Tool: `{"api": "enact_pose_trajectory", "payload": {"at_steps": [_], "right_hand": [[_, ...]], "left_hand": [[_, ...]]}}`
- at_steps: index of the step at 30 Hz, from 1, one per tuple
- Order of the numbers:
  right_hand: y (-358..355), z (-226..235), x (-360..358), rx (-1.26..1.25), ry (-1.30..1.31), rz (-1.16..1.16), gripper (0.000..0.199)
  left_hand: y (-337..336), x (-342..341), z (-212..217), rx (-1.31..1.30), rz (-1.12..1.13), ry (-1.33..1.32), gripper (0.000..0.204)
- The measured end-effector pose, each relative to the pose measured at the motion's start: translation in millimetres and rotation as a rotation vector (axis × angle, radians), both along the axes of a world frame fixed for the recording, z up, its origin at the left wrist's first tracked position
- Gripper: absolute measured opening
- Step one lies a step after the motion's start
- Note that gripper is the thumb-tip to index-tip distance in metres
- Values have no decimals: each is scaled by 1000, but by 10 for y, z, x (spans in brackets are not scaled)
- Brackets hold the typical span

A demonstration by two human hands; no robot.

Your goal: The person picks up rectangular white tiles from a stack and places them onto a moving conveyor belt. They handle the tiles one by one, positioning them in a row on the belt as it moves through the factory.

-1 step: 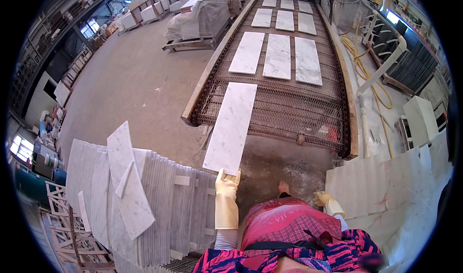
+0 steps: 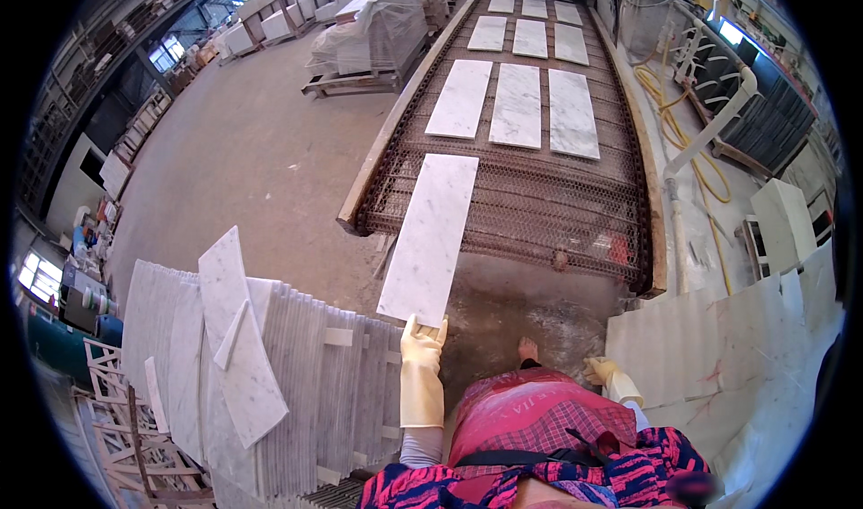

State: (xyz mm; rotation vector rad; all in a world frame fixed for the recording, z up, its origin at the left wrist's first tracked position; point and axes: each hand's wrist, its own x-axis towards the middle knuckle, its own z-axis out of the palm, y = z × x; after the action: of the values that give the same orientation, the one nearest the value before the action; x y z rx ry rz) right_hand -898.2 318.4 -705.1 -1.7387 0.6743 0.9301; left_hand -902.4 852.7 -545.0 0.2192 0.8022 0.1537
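Gripping the slab's point(image 2: 430, 236) near end, the gloved left hand point(image 2: 422, 345) steadied it, far end resting on the belt point(image 2: 530, 194). Right of the slab, the right hand point(image 2: 600, 370) hung free, grip unclear.

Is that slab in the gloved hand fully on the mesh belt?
No. The slab lies only partly on the belt; its near end overhangs, held by the left hand.

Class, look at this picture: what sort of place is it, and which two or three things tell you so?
Most likely a stone or marble tile workshop. White veined slabs lie on a wire-mesh conveyor, cut tiles are stacked on edge in a rack, and the gloved left hand holds a slab.
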Motion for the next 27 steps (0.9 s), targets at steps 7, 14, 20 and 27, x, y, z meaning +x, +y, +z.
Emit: {"api": "enact_pose_trajectory", "payload": {"at_steps": [7,14,20,27], "right_hand": [[-63,-117,-10,23,-1,-3,34],[-41,-189,77,17,-50,25,35],[24,-120,121,4,-3,57,36],[60,-290,186,13,-54,54,38]], "left_hand": [[60,-61,-94,30,-7,-13,43],[42,19,-1,65,-8,28,43],[68,24,-46,84,-16,18,47],[96,-10,-155,41,-30,-73,47]]}}
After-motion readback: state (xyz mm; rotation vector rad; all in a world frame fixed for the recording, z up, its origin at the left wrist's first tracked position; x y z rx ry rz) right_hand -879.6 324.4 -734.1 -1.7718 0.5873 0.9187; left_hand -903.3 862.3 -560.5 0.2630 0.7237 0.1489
